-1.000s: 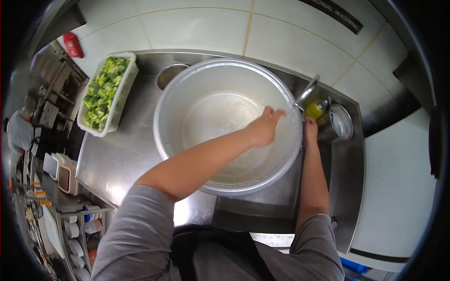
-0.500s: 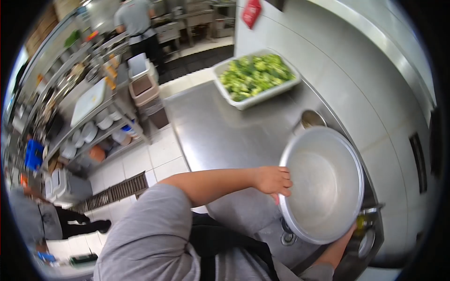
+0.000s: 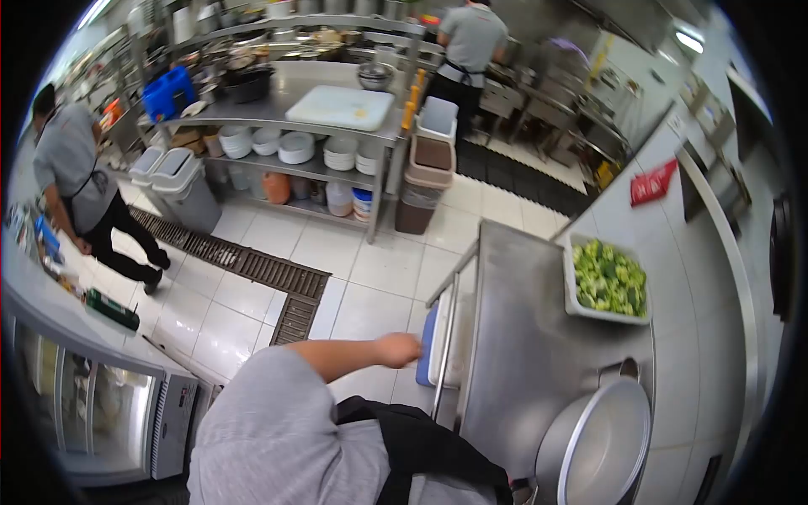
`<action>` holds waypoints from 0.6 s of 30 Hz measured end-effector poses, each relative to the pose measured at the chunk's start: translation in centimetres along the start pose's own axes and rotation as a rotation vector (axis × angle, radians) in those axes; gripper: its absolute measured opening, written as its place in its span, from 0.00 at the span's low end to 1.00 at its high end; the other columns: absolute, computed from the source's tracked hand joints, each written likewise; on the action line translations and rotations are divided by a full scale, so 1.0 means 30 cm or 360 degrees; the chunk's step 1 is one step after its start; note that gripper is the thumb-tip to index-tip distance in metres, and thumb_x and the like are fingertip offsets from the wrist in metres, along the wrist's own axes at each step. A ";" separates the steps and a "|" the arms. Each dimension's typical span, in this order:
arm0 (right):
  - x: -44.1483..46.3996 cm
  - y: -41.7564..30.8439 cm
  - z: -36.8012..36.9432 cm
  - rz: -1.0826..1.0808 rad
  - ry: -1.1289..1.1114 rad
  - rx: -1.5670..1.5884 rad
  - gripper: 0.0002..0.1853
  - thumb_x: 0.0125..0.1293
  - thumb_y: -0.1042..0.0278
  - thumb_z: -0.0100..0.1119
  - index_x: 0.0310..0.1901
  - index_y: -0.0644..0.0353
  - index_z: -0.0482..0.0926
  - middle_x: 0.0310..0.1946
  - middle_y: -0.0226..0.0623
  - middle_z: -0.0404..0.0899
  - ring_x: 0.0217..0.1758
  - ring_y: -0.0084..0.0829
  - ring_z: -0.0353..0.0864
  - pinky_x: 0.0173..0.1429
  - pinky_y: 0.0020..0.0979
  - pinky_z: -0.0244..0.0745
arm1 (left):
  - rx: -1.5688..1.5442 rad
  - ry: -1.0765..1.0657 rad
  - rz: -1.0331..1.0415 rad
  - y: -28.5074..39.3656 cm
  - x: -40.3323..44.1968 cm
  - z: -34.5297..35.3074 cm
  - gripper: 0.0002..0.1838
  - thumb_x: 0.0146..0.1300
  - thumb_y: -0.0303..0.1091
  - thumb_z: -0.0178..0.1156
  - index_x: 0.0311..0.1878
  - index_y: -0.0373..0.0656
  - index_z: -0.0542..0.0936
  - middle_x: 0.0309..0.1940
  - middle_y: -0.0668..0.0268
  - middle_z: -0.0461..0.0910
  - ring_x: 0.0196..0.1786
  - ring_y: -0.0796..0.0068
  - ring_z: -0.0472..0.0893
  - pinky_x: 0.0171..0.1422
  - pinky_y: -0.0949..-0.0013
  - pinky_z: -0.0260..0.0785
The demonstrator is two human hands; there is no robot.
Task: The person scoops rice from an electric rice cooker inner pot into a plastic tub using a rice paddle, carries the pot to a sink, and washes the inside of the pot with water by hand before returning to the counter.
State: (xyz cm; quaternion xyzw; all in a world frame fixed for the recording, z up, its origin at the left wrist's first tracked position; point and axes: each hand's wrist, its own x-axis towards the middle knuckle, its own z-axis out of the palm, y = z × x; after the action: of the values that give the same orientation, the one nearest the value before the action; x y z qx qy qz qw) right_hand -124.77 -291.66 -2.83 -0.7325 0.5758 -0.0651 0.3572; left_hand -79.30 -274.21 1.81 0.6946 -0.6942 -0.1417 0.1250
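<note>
My left hand (image 3: 398, 349) hangs in the air left of the steel table's edge, its fingers curled together with nothing visible in them. It touches neither the table (image 3: 522, 337) nor the basin. A large metal basin (image 3: 599, 450) stands tilted at the near right end of the table, its opening facing right. Behind it is a small metal pot (image 3: 628, 368). Farther back, a white basket (image 3: 572, 295) holds cut broccoli (image 3: 608, 278). My right hand is out of view.
One person (image 3: 80, 168) stands at the far left, another (image 3: 473, 42) at the back by the stoves. A rack (image 3: 337, 156) holds bowls and a white board (image 3: 341, 108). Bins (image 3: 427, 168) stand beside it. A glass-doored fridge (image 3: 109, 412) is at the near left. Floor grating (image 3: 227, 257) crosses the tiles.
The view has swung left, so basin and basket appear farther right and the rack and people show more. My left hand has let go of the basin rim. My right hand has left the view.
</note>
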 end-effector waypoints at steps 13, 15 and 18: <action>0.066 -1.151 0.540 -0.1426 -0.0079 0.0038 0.11 0.73 0.65 0.42 0.40 0.63 0.72 0.37 0.44 0.78 0.40 0.42 0.77 0.45 0.37 0.70 | -0.0713 -0.0111 -0.2915 0.070 -1.976 0.284 0.20 0.62 0.38 0.45 0.53 0.43 0.78 0.55 0.55 0.77 0.57 0.55 0.77 0.59 0.55 0.69; 0.022 -1.158 0.678 -0.1193 -0.0262 -0.0645 0.14 0.71 0.58 0.46 0.40 0.62 0.73 0.35 0.48 0.78 0.40 0.49 0.77 0.45 0.41 0.71 | -0.0796 0.0162 -0.3162 0.063 -2.068 0.398 0.20 0.62 0.36 0.46 0.53 0.41 0.78 0.55 0.53 0.77 0.57 0.53 0.77 0.59 0.55 0.69; 0.153 -1.006 0.869 -0.1381 -0.0476 -0.1069 0.18 0.63 0.52 0.57 0.41 0.60 0.77 0.35 0.48 0.81 0.41 0.50 0.80 0.45 0.45 0.74 | -0.0811 0.0445 -0.3221 0.075 -2.148 0.590 0.17 0.61 0.33 0.49 0.49 0.37 0.80 0.53 0.51 0.78 0.55 0.51 0.78 0.59 0.54 0.70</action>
State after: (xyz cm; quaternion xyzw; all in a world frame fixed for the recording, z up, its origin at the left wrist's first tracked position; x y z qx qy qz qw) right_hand -85.99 -281.59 -5.44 -0.9766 0.1545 0.0852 0.1229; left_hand -87.69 -209.40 -12.30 0.9136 0.2805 -0.2405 0.1696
